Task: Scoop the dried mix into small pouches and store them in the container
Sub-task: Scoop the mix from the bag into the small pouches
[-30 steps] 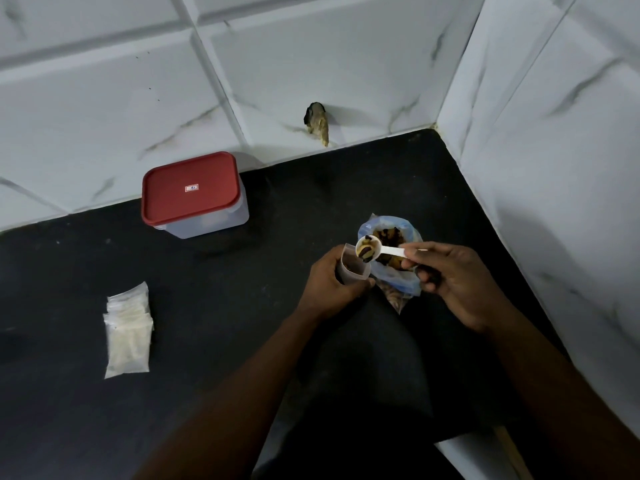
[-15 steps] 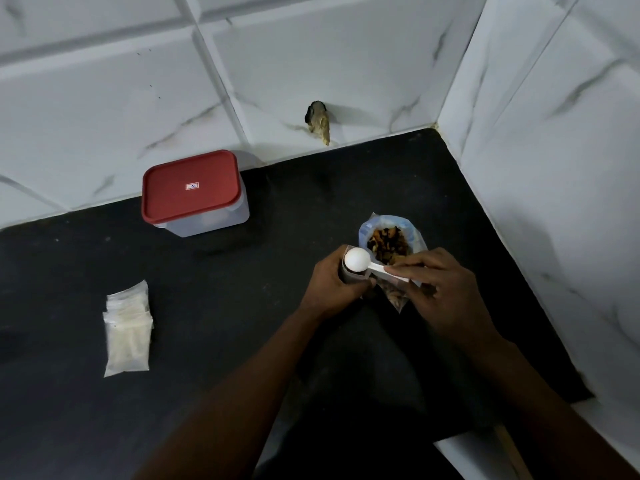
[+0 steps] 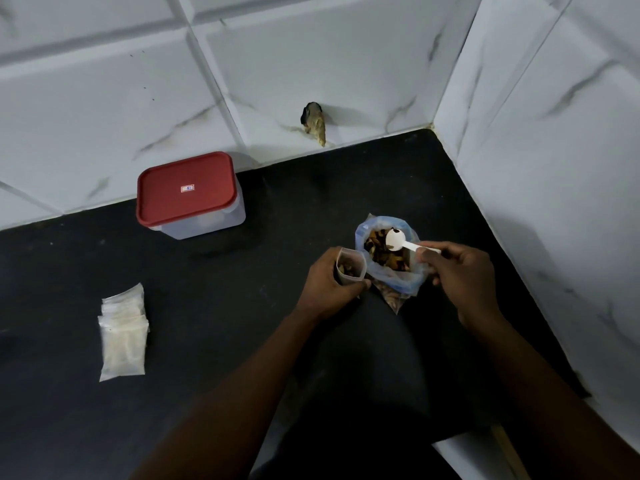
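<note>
Left hand (image 3: 327, 284) curled round small clear plastic pouch (image 3: 350, 270), held upright, mouth open, some brown mix inside. Right hand (image 3: 462, 273) pinches handle of small white plastic spoon (image 3: 398, 241); spoon bowl over mouth of open bluish plastic bag of brown dried mix (image 3: 394, 271). Pouch just beside bag, on its left. Bag stands on black table (image 3: 207, 306), toward right edge. Closed clear plastic container with red lid (image 3: 187, 194) at back edge, by white tiled wall (image 3: 311, 46). Stack of flat clear pouches (image 3: 123, 336) toward left edge, well apart.
</note>
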`<state>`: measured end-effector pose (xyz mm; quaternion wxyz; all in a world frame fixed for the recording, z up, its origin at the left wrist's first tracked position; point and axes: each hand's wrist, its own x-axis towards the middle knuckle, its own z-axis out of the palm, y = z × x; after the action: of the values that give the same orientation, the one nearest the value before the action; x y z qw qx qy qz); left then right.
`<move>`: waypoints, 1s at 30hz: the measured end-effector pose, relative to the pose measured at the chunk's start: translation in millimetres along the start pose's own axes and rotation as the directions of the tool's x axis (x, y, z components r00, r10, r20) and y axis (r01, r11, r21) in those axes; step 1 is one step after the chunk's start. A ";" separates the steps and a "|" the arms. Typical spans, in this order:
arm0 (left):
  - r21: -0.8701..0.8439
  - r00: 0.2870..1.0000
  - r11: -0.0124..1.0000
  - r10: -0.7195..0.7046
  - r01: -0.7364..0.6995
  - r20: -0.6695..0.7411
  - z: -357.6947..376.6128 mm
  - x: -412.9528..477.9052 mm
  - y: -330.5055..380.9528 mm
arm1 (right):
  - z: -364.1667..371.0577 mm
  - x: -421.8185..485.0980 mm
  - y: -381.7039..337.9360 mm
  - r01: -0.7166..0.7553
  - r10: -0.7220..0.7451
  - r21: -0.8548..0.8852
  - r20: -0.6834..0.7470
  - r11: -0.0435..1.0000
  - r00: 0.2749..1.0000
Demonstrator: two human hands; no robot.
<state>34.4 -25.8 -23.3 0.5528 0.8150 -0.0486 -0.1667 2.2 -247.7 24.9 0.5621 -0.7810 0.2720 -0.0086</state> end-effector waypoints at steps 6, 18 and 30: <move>0.025 1.000 0.999 -0.024 0.025 -0.006 -0.8 0.0 -2.1 | 11.6 7.0 -2.3 0.253 -0.218 -0.349 0.135 0.903 0.967; 0.028 0.995 0.999 -0.039 0.037 0.091 -6.7 4.0 -1.9 | 25.7 19.1 1.0 -0.045 0.079 -0.182 0.181 0.982 0.980; 0.023 0.994 0.999 -0.049 0.047 0.101 -7.6 3.9 -2.6 | 25.6 24.0 3.9 -0.239 0.239 -0.024 0.156 0.971 0.958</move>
<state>40.2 -19.0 -23.9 0.5370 0.8120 -0.0588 -0.2209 29.2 -236.7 5.0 0.5768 -0.7420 0.3191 0.1217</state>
